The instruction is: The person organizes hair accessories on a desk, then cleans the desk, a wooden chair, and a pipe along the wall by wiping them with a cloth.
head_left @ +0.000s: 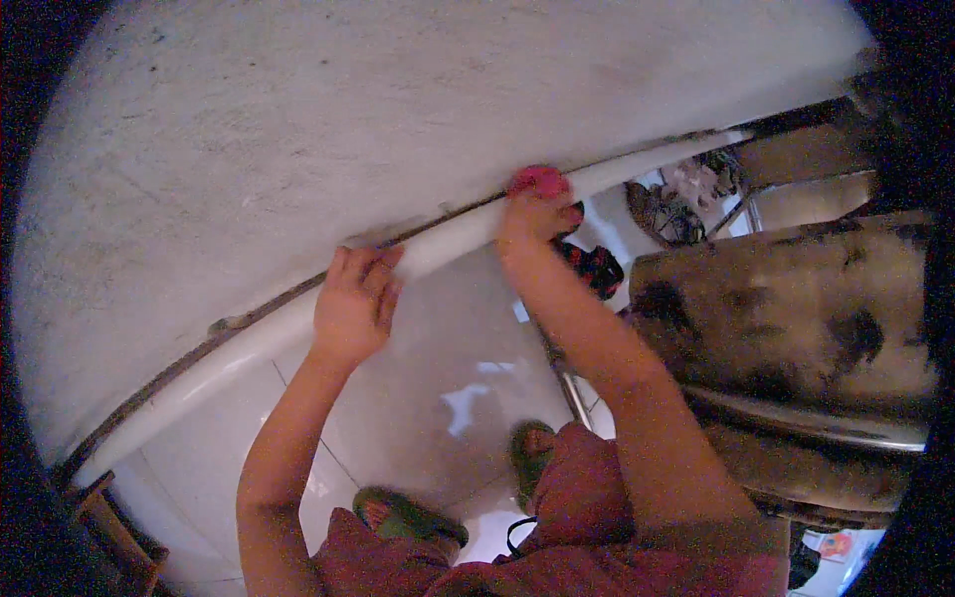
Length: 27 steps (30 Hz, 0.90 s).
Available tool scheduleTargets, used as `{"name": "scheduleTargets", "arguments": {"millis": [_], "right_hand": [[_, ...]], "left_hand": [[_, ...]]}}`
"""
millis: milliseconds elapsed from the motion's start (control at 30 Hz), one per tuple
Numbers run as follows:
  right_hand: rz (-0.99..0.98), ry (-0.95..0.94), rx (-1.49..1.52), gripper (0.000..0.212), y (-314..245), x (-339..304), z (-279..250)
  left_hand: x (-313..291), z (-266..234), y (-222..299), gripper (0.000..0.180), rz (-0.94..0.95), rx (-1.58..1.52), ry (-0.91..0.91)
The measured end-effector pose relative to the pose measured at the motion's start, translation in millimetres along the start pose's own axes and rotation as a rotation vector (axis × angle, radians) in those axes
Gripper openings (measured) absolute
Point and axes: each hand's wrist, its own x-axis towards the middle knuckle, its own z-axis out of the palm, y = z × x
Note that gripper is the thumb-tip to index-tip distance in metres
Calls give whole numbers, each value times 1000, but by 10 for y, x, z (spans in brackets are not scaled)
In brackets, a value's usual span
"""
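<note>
A large pale, scuffed surface [328, 109] fills the upper part of the view, bordered by a dark seam and a smooth white rim [239, 343]. My right hand [537, 214] is closed on a bunched pink cloth [540, 181] and presses it at the seam, right of centre. Farther left along the same rim, my left hand [358, 303] rests its bent, slightly parted fingers on the edge. Nothing shows in it.
A brown chair with a stained, worn back [786, 308] and metal tube stands close on the right. Behind it is a dark basket-like heap [686, 199]. Black and red cloth [597, 269] hangs near my right wrist. My green sandals [408, 517] stand on glossy tiles [229, 448]; brown wood [119, 532] is lower left.
</note>
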Motion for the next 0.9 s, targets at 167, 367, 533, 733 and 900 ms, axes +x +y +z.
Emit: {"name": "scheduleTargets", "arguments": {"millis": [167,367,533,733,900], "right_hand": [[18,287,-70,59,640,-538,691],[197,-439,453,26,116,-175,-423],[-564,-132,-769,40,163,1072,-355],[-1279,-198,27,71,537,-1237,-708],[-1817,-487,-97,48,594,-1963,-715]], "left_hand": [[197,177,119,29,-20,-135,118],[-168,-119,110,33,-87,-113,203],[-306,-352,109,35,-111,-96,253],[-889,-458,-42,38,-190,124,342],[-1238,-282,-12,39,-169,35,548]]}}
